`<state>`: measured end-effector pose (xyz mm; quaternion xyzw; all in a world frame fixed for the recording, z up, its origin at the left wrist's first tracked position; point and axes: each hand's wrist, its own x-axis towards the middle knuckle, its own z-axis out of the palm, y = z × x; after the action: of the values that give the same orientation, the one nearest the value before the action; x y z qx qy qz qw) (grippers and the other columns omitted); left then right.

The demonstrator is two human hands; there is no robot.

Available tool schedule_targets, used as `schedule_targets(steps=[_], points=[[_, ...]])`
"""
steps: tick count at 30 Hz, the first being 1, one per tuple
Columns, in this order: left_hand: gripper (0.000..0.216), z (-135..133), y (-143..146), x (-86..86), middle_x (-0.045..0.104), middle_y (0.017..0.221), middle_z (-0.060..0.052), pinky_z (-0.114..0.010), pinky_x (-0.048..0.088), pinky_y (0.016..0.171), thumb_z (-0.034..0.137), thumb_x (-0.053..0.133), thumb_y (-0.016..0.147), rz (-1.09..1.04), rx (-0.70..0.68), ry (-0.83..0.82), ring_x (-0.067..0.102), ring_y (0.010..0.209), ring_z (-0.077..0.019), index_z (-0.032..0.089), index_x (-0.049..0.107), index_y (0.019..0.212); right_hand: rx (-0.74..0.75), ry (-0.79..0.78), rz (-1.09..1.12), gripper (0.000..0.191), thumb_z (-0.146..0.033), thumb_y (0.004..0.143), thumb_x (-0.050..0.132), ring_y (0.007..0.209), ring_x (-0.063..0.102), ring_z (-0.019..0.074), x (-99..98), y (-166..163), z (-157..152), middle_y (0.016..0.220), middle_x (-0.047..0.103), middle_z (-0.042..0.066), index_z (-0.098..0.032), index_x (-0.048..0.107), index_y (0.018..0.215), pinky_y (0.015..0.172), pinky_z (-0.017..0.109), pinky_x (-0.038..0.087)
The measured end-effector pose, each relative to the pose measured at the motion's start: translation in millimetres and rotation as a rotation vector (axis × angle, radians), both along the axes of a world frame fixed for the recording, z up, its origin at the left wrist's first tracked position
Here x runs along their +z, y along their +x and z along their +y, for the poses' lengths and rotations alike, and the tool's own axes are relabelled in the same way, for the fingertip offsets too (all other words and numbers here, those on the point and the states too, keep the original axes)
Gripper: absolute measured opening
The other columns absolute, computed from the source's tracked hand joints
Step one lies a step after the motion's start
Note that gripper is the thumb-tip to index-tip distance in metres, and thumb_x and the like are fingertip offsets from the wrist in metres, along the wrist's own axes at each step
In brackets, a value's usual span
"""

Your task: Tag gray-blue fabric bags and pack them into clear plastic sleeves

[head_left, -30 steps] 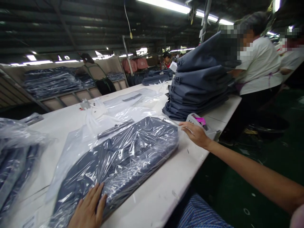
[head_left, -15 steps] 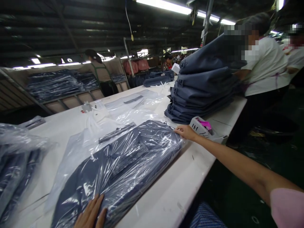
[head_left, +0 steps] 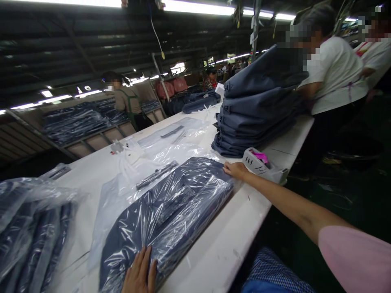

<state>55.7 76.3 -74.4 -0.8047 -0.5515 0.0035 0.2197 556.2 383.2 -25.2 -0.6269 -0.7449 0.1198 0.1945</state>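
A dark blue fabric article lies in a clear, shiny plastic bag along the front of the white table. My left hand rests on the near end of this package, fingers stretched out on the plastic. At the far right corner, my right hand has its thumb and fingers closed on the plastic bag's edge. More clear plastic bags are spread flat just beyond the package, along with a thin dark strip. White straps lie near them.
A tall stack of dark blue fabric pieces stands behind my right hand, with a co-worker leaning against it. Nearby is a grey plastic box holding something pink. Bagged pieces are piled at left. Another person stands beyond the table.
The camera view has shifted, so the package and my left hand appear farther right. Both hands keep their places on the package. The person beyond the table has turned slightly.
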Motion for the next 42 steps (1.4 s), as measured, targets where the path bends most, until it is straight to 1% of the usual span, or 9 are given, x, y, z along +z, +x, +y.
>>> schedule_targets(steps=[9,13,16,21,24,30,35,38,42], points=[[0.041,-0.5,14.7,2.3,0.061,0.135,-0.006,-0.042,0.05,0.099,0.017,0.04,0.09,-0.102,0.011,0.104,0.052,0.129,-0.0265,0.025,0.067,0.119,-0.094,-0.016,-0.282,0.029,-0.038,0.095,0.058,0.094,0.064,0.019,31.9,-26.5,-9.2,0.106,0.066,0.007,-0.013,0.063,0.108,0.085,0.04,0.053],[0.041,-0.2,17.4,2.5,0.061,0.136,-0.007,-0.042,0.05,0.097,0.024,0.035,0.093,-0.156,0.055,0.067,0.053,0.127,-0.026,0.023,0.066,0.121,-0.076,0.062,-0.279,0.026,-0.03,0.093,0.059,0.1,0.065,0.0291,50.3,-22.8,-19.2,0.104,0.07,0.016,-0.009,0.067,0.107,0.087,0.046,0.051],[0.043,0.6,20.7,4.8,0.061,0.135,-0.008,-0.041,0.05,0.097,0.033,0.036,0.093,-0.237,0.104,0.037,0.054,0.126,-0.0251,0.023,0.061,0.127,0.007,0.188,-0.25,0.036,-0.028,0.096,0.053,0.123,0.054,0.0297,56.1,-23.0,-43.9,0.131,0.06,0.016,-0.014,0.059,0.129,0.105,0.047,0.04],[0.049,2.6,29.2,7.4,0.063,0.133,-0.009,-0.042,0.049,0.097,0.038,0.035,0.093,-0.324,0.191,0.041,0.055,0.124,-0.0258,0.023,0.054,0.135,0.469,0.441,-0.122,0.044,-0.038,0.1,0.045,0.138,0.04,0.0224,21.9,-35.3,-97.2,0.144,0.051,0.008,-0.019,0.052,0.138,0.12,0.044,0.021],[0.051,3.2,32.7,7.3,0.061,0.134,-0.01,-0.043,0.049,0.097,0.04,0.035,0.093,-0.337,0.249,0.042,0.055,0.125,-0.026,0.021,0.051,0.138,0.555,0.414,-0.111,0.055,-0.047,0.097,0.048,0.141,0.034,0.0275,-3.1,-41.1,-100.4,0.147,0.047,0.009,-0.018,0.046,0.144,0.118,0.053,0.021],[0.046,-0.4,26.2,5.7,0.059,0.137,-0.008,-0.042,0.048,0.1,0.033,0.037,0.093,-0.259,0.213,0.003,0.052,0.128,-0.0251,0.023,0.057,0.133,0.409,0.418,-0.079,0.049,-0.04,0.099,0.044,0.14,0.036,0.0265,9.1,-14.0,-69.7,0.147,0.047,0.008,-0.022,0.045,0.144,0.116,0.053,0.023],[0.045,-4.3,16.3,2.8,0.056,0.141,-0.006,-0.047,0.047,0.101,0.018,0.032,0.092,-0.148,0.092,-0.021,0.046,0.134,-0.029,0.025,0.067,0.119,-0.112,0.546,-0.079,0.046,-0.036,0.095,0.046,0.135,0.041,0.0319,33.8,90.5,-81.5,0.137,0.057,0.014,-0.014,0.056,0.135,0.113,0.05,0.028],[0.046,-3.4,14.8,-0.2,0.054,0.143,-0.008,-0.048,0.049,0.098,0.019,0.03,0.092,-0.106,0.101,-0.02,0.046,0.133,-0.0308,0.022,0.067,0.121,-0.41,0.279,0.005,0.045,-0.045,0.086,0.057,0.121,0.054,0.0373,32.4,156.9,-94.9,0.12,0.066,0.016,-0.015,0.068,0.118,0.103,0.05,0.039],[0.048,-1.6,19.2,-1.8,0.05,0.146,-0.008,-0.048,0.048,0.099,0.029,0.031,0.094,-0.151,0.189,-0.062,0.044,0.135,-0.0299,0.019,0.058,0.132,-0.536,-0.144,0.551,0.029,-0.045,0.072,0.072,0.1,0.064,0.0322,18.9,194.4,-100.8,0.092,0.074,0.009,-0.018,0.077,0.08,0.089,0.039,0.049]])
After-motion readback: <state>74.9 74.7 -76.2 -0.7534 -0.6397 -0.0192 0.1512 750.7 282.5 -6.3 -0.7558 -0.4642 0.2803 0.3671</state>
